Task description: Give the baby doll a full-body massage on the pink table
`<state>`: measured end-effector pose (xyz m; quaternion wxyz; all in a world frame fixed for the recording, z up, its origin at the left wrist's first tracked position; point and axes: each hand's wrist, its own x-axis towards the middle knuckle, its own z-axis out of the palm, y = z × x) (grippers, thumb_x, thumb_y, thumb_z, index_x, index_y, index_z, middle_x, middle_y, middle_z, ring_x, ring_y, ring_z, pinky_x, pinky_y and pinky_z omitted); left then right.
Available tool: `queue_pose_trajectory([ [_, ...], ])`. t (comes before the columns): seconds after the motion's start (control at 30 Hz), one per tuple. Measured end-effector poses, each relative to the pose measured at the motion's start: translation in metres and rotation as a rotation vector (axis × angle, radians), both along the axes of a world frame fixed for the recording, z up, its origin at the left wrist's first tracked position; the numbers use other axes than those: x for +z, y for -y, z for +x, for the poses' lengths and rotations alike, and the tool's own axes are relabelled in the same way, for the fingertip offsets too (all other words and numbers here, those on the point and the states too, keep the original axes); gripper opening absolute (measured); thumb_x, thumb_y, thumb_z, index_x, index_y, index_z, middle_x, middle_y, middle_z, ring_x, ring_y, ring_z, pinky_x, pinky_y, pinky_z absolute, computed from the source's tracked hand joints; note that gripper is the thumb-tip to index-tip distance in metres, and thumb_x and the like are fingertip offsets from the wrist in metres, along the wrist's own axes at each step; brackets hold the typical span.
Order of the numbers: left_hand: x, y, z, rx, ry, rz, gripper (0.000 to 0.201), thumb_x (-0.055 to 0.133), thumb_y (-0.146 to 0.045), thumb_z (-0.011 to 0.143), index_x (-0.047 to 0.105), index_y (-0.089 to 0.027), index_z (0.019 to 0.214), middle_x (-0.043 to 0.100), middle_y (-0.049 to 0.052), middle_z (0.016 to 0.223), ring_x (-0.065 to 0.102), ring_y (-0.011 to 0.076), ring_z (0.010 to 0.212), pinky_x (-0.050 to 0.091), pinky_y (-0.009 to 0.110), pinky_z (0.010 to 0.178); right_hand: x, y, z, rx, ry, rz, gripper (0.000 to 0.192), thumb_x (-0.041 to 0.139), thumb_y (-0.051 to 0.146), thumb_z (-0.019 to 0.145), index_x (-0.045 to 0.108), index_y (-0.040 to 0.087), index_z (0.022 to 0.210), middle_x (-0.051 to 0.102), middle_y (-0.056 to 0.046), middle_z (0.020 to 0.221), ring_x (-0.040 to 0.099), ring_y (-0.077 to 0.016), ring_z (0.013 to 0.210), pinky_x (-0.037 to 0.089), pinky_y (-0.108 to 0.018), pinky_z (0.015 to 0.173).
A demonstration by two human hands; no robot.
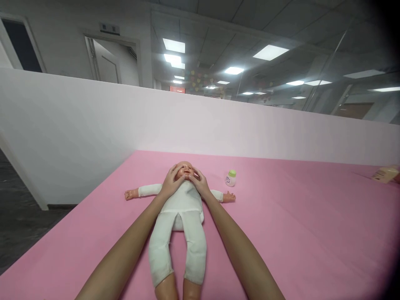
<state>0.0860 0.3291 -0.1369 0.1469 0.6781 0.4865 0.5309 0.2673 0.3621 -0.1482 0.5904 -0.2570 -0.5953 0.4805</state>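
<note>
The baby doll (pixel 181 216) was flat on its back on the pink mattress (pixel 296 233), legs pointing back toward the wearer, arms splayed out to either side. Both hands were on its head: the left hand (pixel 170 183) cupped the one cheek with fingers spread loose, and the right hand (pixel 200 183) did the same on the other cheek, thumbs up near the face, so more of a gentle press than a real grab. Looked like the flat pose kept the head steady between the palms. Just past the right hand, out beyond the doll's hand, stood a small bottle with a green cap (pixel 231 178), upright and not touching anything. Way off to the right there was a yellowish packet (pixel 386 173) at the edge of view. Behind the hands ran a white partition wall (pixel 93 121), and the mattress's side edge dropped off well left of the left hand, with lots of open pink to the right.
</note>
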Motion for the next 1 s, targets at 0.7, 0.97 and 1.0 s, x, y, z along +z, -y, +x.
queue_pose_trajectory([
  [0.7,-0.0011,0.0007,-0.0004,0.01,-0.01,-0.004,0.067,0.068,-0.056,0.091,0.054,-0.029,0.151,0.04,0.012,0.163,0.036,0.0315,0.155,0.039,0.046,0.123,0.0024,0.0029,-0.0001,0.018,-0.006,0.013,0.065,0.081,0.043,0.078,0.066,0.022,0.138,0.061,-0.009,0.149,0.061,-0.0287,0.135,0.05,-0.044,0.116],
  [0.97,-0.0027,-0.0019,-0.0018,0.009,-0.02,0.015,0.061,0.061,-0.056,0.096,0.055,-0.03,0.15,0.041,0.01,0.163,0.035,0.0306,0.155,0.035,0.048,0.125,0.0021,0.002,-0.0002,-0.003,0.003,0.016,0.061,0.079,0.045,0.08,0.067,0.023,0.136,0.061,-0.009,0.149,0.062,-0.0281,0.134,0.049,-0.044,0.117],
  [1.0,-0.0028,-0.0021,-0.002,0.007,-0.026,0.022,0.059,0.059,-0.056,0.097,0.055,-0.03,0.15,0.041,0.01,0.163,0.035,0.0301,0.155,0.033,0.048,0.126,0.0023,0.002,-0.0004,-0.007,-0.001,0.007,0.061,0.078,0.045,0.08,0.067,0.023,0.135,0.062,-0.009,0.149,0.062,-0.0281,0.134,0.049,-0.044,0.117],
])
